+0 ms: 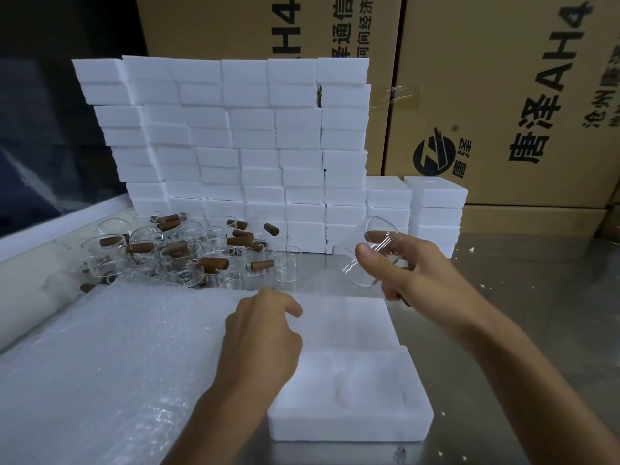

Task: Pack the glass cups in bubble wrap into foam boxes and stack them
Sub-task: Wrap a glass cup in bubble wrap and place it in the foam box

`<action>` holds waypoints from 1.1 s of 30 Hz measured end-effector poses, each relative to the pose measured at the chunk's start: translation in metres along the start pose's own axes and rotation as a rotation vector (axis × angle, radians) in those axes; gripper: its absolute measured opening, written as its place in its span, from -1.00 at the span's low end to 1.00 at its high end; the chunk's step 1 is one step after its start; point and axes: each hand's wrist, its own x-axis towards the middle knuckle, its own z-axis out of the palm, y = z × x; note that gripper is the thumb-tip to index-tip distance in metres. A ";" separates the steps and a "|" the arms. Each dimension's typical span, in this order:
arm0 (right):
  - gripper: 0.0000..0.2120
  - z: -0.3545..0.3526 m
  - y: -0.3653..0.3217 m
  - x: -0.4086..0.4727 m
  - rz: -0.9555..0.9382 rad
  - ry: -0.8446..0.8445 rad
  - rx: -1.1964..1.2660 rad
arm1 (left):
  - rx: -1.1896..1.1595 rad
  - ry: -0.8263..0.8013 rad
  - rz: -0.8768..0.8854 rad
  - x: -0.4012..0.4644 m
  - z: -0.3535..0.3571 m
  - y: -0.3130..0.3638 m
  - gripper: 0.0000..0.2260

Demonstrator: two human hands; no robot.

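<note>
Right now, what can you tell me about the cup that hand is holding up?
The glass cup is clear and round-sided like a short tube. The right hand grips it with thumb and fingers, tilted, in the air above the metal table and not yet wrapped. A dark bit below the hand may be its handle; I cannot tell.
</note>
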 end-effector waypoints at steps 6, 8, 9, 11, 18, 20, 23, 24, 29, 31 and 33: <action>-0.33 0.009 -0.009 0.000 0.163 -0.117 0.531 | 0.005 0.050 0.091 -0.001 -0.001 -0.002 -0.46; -0.37 0.016 -0.015 -0.002 0.228 -0.191 0.832 | 0.002 0.063 0.189 -0.003 0.000 0.002 -0.38; -0.38 0.019 -0.017 -0.003 0.260 -0.216 0.969 | -0.012 0.067 0.229 -0.004 0.001 0.003 -0.34; -0.36 0.027 -0.020 -0.005 0.313 -0.230 1.151 | -0.055 0.062 0.279 -0.004 0.004 0.005 -0.28; -0.47 0.048 -0.021 -0.012 0.404 -0.256 1.141 | -0.216 0.065 0.312 -0.001 0.009 -0.001 -0.11; -0.42 0.051 -0.019 -0.011 0.424 -0.310 1.161 | -0.272 0.062 0.350 0.001 0.009 -0.001 -0.09; -0.58 0.053 -0.017 -0.008 0.432 -0.303 1.167 | -0.270 0.052 0.381 0.003 0.007 -0.002 -0.09; -0.60 0.053 -0.015 -0.007 0.451 -0.265 1.147 | -0.261 0.044 0.390 0.003 0.007 -0.002 -0.09; -0.67 0.051 -0.004 -0.002 0.558 -0.206 1.148 | -0.217 -0.023 0.431 -0.003 0.004 0.004 -0.02; -0.71 0.051 0.001 0.000 0.555 -0.174 1.140 | -0.155 -0.069 0.441 -0.007 0.005 0.009 0.00; -0.81 0.050 0.003 0.001 0.506 -0.170 1.121 | -0.104 -0.094 0.473 -0.010 0.007 0.015 0.02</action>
